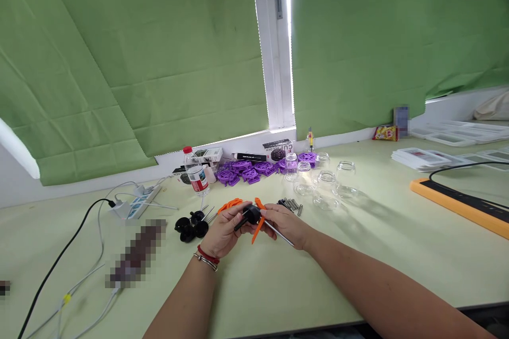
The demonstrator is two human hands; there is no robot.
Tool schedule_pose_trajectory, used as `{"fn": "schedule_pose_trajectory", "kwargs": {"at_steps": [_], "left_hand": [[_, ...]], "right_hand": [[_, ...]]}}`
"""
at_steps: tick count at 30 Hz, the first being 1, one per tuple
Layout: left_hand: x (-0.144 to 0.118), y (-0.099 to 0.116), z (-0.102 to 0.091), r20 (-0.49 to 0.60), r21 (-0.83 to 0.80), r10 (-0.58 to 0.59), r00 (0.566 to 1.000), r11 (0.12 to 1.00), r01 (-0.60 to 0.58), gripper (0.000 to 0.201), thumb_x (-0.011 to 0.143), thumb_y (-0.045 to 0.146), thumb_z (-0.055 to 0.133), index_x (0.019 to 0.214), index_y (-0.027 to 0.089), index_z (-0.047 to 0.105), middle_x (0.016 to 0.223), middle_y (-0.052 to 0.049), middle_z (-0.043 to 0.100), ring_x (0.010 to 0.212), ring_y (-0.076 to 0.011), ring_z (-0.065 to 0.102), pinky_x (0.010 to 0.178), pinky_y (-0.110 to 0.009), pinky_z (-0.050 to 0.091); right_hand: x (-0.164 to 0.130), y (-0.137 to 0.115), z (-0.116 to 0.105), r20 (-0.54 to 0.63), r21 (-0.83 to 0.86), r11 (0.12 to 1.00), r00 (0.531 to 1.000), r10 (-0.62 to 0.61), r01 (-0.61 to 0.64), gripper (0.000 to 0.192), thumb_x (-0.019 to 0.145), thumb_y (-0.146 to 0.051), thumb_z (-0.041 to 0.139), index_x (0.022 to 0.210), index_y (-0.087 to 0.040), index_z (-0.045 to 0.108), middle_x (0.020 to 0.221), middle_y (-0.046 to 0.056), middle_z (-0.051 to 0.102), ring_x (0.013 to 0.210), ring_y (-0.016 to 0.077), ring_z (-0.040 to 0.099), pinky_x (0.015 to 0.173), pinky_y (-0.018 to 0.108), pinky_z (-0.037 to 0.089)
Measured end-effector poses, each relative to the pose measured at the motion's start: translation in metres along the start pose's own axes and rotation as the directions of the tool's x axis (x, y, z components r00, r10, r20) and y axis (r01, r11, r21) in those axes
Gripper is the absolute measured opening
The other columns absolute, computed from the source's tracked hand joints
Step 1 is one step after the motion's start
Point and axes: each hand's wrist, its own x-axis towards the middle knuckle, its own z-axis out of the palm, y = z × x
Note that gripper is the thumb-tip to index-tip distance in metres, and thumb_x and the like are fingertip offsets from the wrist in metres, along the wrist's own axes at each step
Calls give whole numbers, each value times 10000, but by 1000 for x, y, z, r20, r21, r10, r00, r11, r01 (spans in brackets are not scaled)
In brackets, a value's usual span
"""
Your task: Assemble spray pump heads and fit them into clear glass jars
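Note:
Above the middle of the table, my left hand (226,233) is closed around a round black plastic part (251,214) with a short black stem. My right hand (290,224) pinches a flat orange plastic piece (257,232) close against it. A thin metal rod (281,234) sticks out below my right fingers; whether it is joined to the black part is hidden. Left of my hands lie several similar black parts (191,228), some with metal rods. More orange pieces (229,205) lie just behind my left hand. Small metal springs (293,204) rest beyond my right hand.
Purple plastic parts (242,170) are heaped at the back, beside a red-capped bottle (198,172). Clear glass jars (326,185) stand back right. Leftward are a power strip (143,202) and cables. An orange-and-black bar (461,204) lies at right, near white cards (423,158).

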Motion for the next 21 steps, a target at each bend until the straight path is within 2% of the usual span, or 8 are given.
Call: {"fn": "schedule_pose_trajectory", "kwargs": {"at_steps": [2,5,8,12,15,19,21], "left_hand": [[-2,1,-1,54,4,1,999,1000,-2,386,732,337,701,1091,208,639,1002,-100,649,806,-197,642,751,-368,496],[-5,4,-1,98,6,-10,995,1000,10,386,710,318,716,1072,214,630,953,-90,646,739,-190,641,593,-293,497],[-3,6,1,20,-3,-31,999,1000,31,381,710,302,708,1064,189,626,950,-94,640,656,-155,621,470,-229,450],[3,2,5,-160,20,-25,987,999,28,281,704,312,716,921,155,630,819,-46,632,590,-103,574,473,-209,456],[7,0,7,-212,90,-11,977,995,30,252,688,337,730,784,141,606,698,-17,620,584,-102,574,495,-205,456],[6,1,3,-223,119,-40,974,991,68,268,682,353,732,783,138,608,550,5,589,478,-80,531,427,-169,354],[5,3,2,-229,100,-60,972,991,84,269,656,341,752,763,138,613,547,6,587,459,-76,517,410,-169,323]], "right_hand": [[-2,-3,-3,70,9,1000,998,-4,3,267,789,-423,551,744,-161,537,652,14,554,534,103,458,480,225,327],[-4,-5,-5,141,-5,999,989,-42,44,255,785,-397,576,735,-150,537,668,22,561,565,105,467,500,226,318],[-4,-3,-3,60,-69,991,992,-109,113,274,769,-419,603,734,-163,511,629,-12,526,523,82,404,496,222,302],[1,5,2,-135,-243,952,966,-221,184,284,716,-410,652,707,-184,481,592,-53,435,512,77,358,486,220,291],[3,10,3,-168,-339,919,948,-271,202,232,732,-378,631,735,-187,499,623,-40,462,529,86,379,496,228,319],[1,9,6,-190,-405,868,902,-388,288,276,753,-344,612,979,-200,545,766,6,538,625,112,463,583,251,413],[-1,8,7,-166,-454,832,887,-432,320,277,773,-357,592,999,-199,571,773,16,542,643,120,474,604,261,428]]}}
